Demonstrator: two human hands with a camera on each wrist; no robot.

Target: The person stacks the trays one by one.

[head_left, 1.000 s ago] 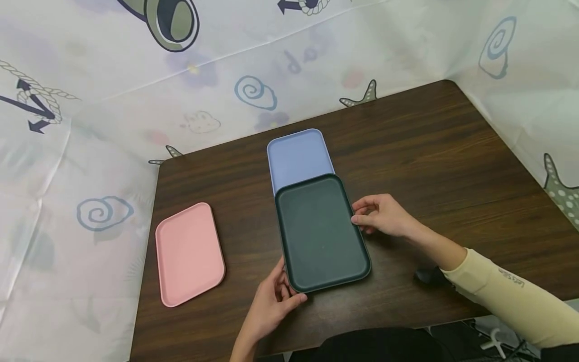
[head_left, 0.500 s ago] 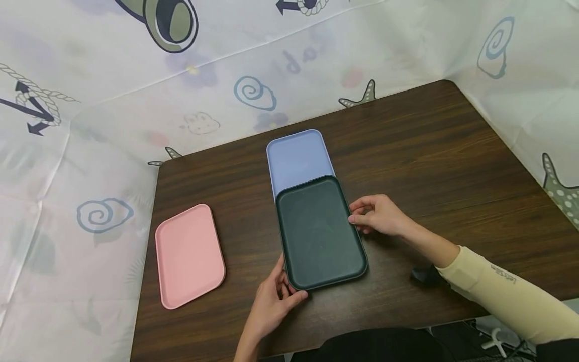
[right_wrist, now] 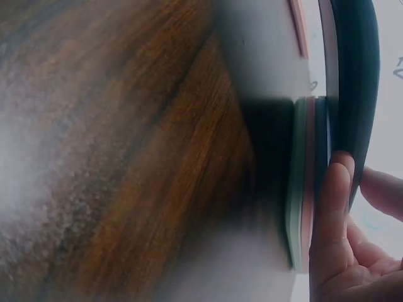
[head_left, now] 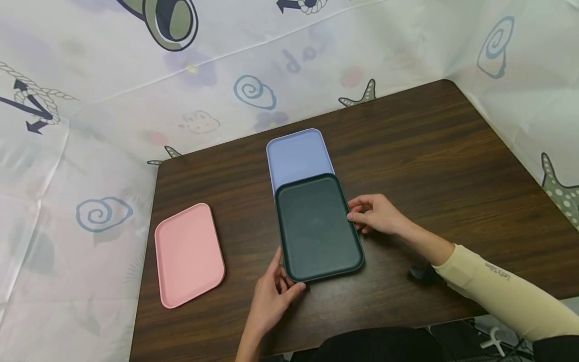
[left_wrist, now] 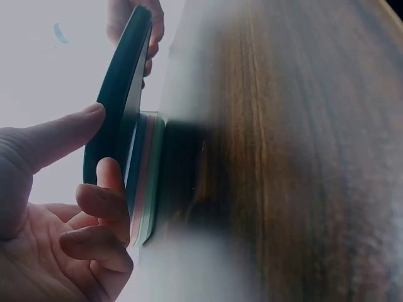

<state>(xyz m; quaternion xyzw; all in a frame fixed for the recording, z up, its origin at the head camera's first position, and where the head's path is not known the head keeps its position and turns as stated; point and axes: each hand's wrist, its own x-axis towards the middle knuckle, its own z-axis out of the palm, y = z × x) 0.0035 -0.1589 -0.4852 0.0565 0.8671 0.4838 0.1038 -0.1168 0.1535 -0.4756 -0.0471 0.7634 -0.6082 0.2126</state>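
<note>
A dark green tray (head_left: 318, 231) is held over the near part of a blue tray (head_left: 298, 156). My left hand (head_left: 271, 296) grips its near left corner, thumb on the rim. On the right long side, my right hand (head_left: 374, 215) pinches the edge between thumb and fingers. In the left wrist view, the dark green tray (left_wrist: 119, 94) tilts away from a stack of trays (left_wrist: 148, 182) with blue, pink and pale green edges. The right wrist view also shows that stack (right_wrist: 302, 189) beneath the held tray. From above, the lower trays are hidden.
A pink tray (head_left: 190, 255) lies apart on the left of the brown wooden table (head_left: 429, 166). A small black object (head_left: 422, 273) lies near the right forearm. Patterned white cloth (head_left: 135, 100) hangs along the table's back and sides.
The dark green tray has shifted slightly, its near edge moving away from me and its right edge leftward. Both hands have moved a little with it, still gripping.
</note>
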